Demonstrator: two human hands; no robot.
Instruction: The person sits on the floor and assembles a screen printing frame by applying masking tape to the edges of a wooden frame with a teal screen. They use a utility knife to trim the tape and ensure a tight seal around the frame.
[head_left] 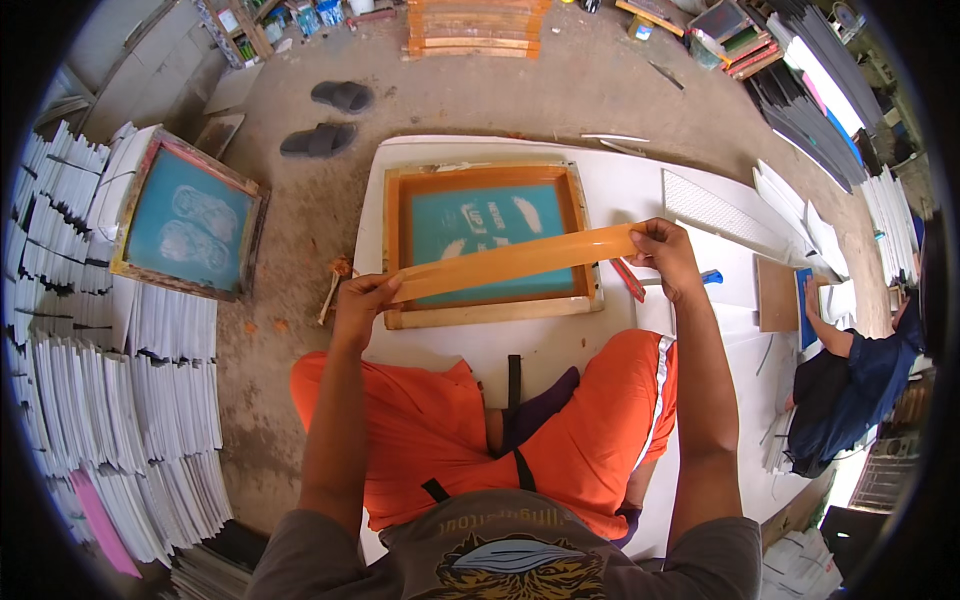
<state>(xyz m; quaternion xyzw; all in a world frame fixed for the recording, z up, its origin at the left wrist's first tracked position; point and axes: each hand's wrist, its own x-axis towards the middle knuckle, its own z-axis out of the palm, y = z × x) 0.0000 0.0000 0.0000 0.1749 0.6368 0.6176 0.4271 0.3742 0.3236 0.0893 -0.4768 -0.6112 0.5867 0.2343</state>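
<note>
Between my two hands a strip of brown packing tape (515, 262) is stretched out, sloping up to the right. My left hand (366, 300) pinches its left end, and my right hand (662, 255) pinches the right end. Below the tape lies a screen printing frame (393, 220) with a teal mesh (430, 215) and pale printed shapes; brown tape lines its inner edges. The strip hangs across the near part of the frame, hiding some of the mesh. I cannot tell whether it touches the frame. Close to my right hand lies a red-handled cutter (628, 280).
The frame rests on a white board (625, 180). At left, a second screen frame (190, 222) leans on stacks of white sheets (90, 400). Dark slippers (320, 140) lie on the floor. A person (865, 380) works at right. A blue-handled tool (711, 277) lies on the board.
</note>
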